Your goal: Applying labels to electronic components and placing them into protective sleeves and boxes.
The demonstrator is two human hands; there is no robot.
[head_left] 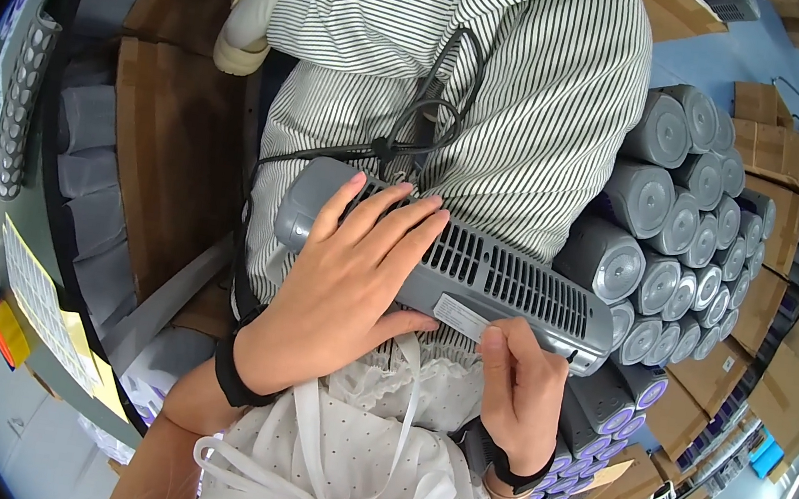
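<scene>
Grip, left: the left hand (346, 288) is spread flat, palm down, over the near-left part of a long grey slotted fan unit (477, 275); it is pressed upon rather than clasped.
Grip, right: the right hand (518, 386) is pinched, thumb and fingers, on a white label (461, 316) at the unit's near edge.
Unit's place: it is laid across the lap, over striped trousers (531, 95), slanting from far left to near right; a black cable (426, 122) is looped beyond it.
Step, as judged: the label is being laid or smoothed onto the housing.
Next move, as judged: the unit must be kept steady and the label pressed flat, square to the edge.
Containers: cardboard boxes (786, 149) at far right, contents not visible; grey cylindrical units (670, 225) are stacked on their sides at right.
</scene>
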